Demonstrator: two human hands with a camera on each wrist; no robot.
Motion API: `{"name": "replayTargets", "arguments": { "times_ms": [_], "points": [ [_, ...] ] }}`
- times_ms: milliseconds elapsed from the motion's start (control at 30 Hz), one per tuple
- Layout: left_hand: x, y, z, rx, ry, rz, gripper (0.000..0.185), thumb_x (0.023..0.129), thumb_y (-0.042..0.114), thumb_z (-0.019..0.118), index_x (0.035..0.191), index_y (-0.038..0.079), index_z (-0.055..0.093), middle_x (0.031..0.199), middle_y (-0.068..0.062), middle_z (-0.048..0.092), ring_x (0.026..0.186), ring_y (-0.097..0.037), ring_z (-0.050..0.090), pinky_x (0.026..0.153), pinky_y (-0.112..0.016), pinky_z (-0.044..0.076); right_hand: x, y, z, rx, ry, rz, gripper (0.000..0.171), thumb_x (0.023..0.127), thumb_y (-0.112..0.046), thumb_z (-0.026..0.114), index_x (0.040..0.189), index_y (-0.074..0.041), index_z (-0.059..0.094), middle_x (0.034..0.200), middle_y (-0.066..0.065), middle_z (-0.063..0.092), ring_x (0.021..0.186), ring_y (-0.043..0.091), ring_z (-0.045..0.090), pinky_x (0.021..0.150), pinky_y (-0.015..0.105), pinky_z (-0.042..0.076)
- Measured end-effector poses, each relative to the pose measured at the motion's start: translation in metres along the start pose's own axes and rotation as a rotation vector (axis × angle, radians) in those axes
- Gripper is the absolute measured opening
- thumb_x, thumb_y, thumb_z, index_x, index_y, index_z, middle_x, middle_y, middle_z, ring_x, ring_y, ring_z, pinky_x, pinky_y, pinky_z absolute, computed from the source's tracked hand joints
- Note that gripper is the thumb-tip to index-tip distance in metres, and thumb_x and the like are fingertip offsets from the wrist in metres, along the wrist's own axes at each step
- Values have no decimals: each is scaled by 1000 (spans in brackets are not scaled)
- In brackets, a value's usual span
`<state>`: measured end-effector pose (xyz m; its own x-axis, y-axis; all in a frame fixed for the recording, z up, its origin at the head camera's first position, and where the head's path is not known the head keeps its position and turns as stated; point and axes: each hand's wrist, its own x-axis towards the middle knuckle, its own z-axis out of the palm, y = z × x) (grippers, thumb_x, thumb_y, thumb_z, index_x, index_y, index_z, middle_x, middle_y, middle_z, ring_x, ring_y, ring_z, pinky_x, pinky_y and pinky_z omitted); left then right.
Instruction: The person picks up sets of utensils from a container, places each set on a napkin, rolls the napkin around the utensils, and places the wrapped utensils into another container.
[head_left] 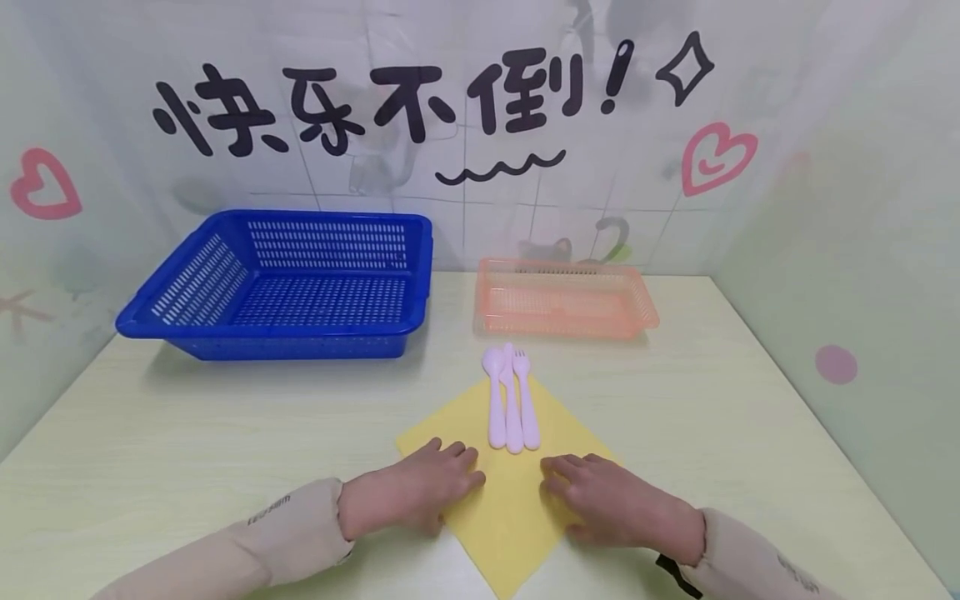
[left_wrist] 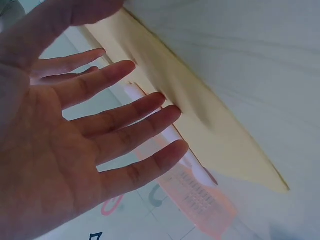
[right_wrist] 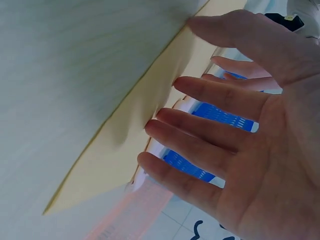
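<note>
Head view: both hands lie flat, fingers spread and straight, gripping nothing, the left hand [head_left: 431, 487] on the 9 o'clock corner of a thin yellow napkin [head_left: 510, 508] set diamond-wise, the right hand [head_left: 600, 496] on its 3 o'clock side; the napkin looks unfolded, so wrapping seems not yet begun. At its 12 o'clock corner lie three smooth pink plastic utensils [head_left: 512, 400], side by side, touching. Farther off stand a perforated orange tray [head_left: 562, 304] and, at 10 o'clock, a deeper blue slotted basket [head_left: 292, 283].
</note>
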<state>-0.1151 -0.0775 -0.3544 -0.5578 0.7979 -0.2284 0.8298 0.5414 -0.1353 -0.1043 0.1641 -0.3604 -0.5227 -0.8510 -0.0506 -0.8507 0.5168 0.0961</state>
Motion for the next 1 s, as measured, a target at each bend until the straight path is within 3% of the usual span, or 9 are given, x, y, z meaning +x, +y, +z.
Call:
{"name": "replayTargets", "arguments": {
  "times_ms": [233, 333, 400, 567, 633, 800, 900, 1000],
  "points": [
    [-2, 4, 9, 133, 189, 21, 17, 70, 11, 68, 83, 13, 58, 80, 0, 46, 71, -14, 45, 57, -25, 37, -1, -4, 0, -54, 2, -5, 40, 68, -21, 73, 102, -7, 59, 112, 10, 54, 98, 22, 55, 74, 31, 48],
    [-1, 4, 11, 157, 209, 14, 7, 74, 11, 66, 79, 13, 61, 78, 0, 46, 69, -14, 44, 55, -24, 36, -2, -3, 0, -34, 4, -4, 40, 68, -23, 73, 103, -7, 59, 113, 10, 54, 99, 22, 55, 74, 32, 48],
    [0, 3, 11, 129, 189, 11, 4, 76, 11, 64, 80, 13, 63, 79, 1, 48, 70, -13, 45, 56, -22, 36, -3, -2, 0, -7, -5, 0, 43, 69, -30, 72, 104, -8, 59, 115, 10, 54, 101, 22, 54, 76, 33, 48],
    [4, -10, 11, -116, 177, 39, 4, 79, 5, 60, 79, 10, 60, 74, 2, 51, 67, -11, 47, 56, -19, 39, -5, 1, 2, 65, -28, 27, 69, 65, -59, 65, 112, -9, 56, 118, 8, 53, 106, 21, 51, 80, 35, 46],
    [5, -16, 12, -253, 190, 49, 8, 77, 2, 59, 75, 9, 55, 68, 4, 48, 62, -9, 45, 55, -18, 38, -5, 1, 3, 57, -21, 33, 74, 65, -61, 65, 115, -8, 54, 118, 8, 53, 105, 21, 51, 80, 34, 46],
    [6, -28, 13, -517, 201, 47, 14, 77, -1, 55, 70, 10, 49, 61, 6, 39, 57, -4, 34, 51, -16, 32, -3, 3, 9, 11, 96, -1, 51, 68, -34, 73, 108, -6, 57, 107, 7, 58, 93, 18, 57, 75, 30, 48],
    [5, -33, 15, -590, 225, 58, 9, 79, -1, 54, 74, 7, 52, 65, 4, 48, 58, -2, 37, 52, -15, 36, -1, 8, 12, 24, 198, -29, 32, 66, -16, 75, 93, -7, 60, 94, 3, 61, 80, 15, 59, 67, 26, 48],
    [4, -37, 17, -609, 238, 63, 5, 79, 1, 55, 80, 6, 54, 74, 1, 55, 63, -4, 43, 58, -16, 40, 2, 15, 14, 103, 244, -24, 18, 68, -5, 72, 82, -9, 60, 82, -1, 62, 71, 11, 58, 61, 22, 47]
  ]
}}
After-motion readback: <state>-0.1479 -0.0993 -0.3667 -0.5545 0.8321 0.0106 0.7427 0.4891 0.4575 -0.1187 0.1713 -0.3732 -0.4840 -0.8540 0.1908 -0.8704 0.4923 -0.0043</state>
